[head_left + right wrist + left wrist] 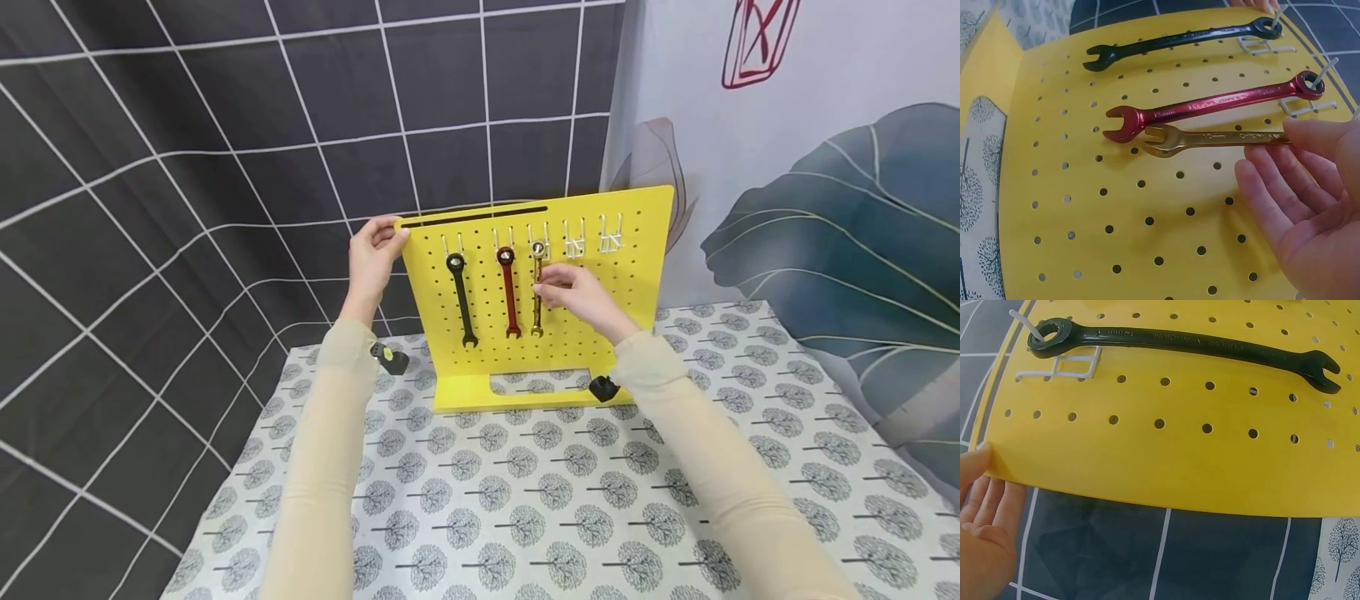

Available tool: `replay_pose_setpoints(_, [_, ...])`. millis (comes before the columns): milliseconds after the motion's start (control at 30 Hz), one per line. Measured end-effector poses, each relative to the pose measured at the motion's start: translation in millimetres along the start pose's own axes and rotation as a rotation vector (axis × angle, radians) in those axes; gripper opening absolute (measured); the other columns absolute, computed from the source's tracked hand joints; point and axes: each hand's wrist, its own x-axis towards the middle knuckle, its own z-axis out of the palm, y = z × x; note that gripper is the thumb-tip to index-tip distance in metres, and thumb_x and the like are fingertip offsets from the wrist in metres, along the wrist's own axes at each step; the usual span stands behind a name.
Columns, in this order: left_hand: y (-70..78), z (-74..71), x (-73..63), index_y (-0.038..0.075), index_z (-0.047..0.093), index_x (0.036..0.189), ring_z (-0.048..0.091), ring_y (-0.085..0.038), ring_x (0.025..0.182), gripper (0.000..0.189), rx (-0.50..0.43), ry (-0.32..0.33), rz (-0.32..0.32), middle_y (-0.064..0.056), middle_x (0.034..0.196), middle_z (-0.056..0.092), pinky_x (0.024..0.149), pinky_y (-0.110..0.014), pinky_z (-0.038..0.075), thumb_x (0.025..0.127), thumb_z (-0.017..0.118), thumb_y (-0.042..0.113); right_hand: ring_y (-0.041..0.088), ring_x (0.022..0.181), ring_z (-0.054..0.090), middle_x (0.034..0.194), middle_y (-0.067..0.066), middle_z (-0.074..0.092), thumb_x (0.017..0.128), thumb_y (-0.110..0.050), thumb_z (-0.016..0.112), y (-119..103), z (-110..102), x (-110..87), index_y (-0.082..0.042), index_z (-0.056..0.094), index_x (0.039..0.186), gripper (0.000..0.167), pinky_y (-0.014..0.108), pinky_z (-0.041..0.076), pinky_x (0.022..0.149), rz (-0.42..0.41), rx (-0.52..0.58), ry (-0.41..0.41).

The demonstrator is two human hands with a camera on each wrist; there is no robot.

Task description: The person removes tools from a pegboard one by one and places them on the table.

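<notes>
A yellow pegboard (480, 350) stands upright on the table. My left hand (372, 254) pinches its top left corner between thumb and fingers. From white hooks hang a black wrench (463, 304) and a red wrench (510, 296), both with open ends down. To their right is a gold wrench (537, 308), its ring end at a third hook. My right hand (576, 293) pinches the gold wrench's shank between thumb and fingers. In the right wrist view, the hand (1316, 181) hides the gold wrench's ring end.
Two white hooks (574, 242) to the right on the board carry nothing. A tree-patterned cloth (525, 500) covers the table. Behind the board hangs a dark curtain with white grid lines (442, 92), and a leaf-printed one (825, 233) is at right.
</notes>
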Motion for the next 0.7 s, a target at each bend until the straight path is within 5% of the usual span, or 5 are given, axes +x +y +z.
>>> replay_pose_setpoints(700, [2.1,0.0,-1.2,0.001,0.066,0.117,0.063,-0.013,0.088,0.024,0.002,-0.003,-0.003,-0.004,0.098,0.066,0.081,-0.025,0.056,0.094,0.07,0.004,0.034,0.102,0.066,0.122,0.021,0.062,0.098,-0.018,0.067,-1.8,2.7,-11.3,0.003,0.054,0.134,0.044,0.034,0.058,0.088,-0.034,0.025,-0.008])
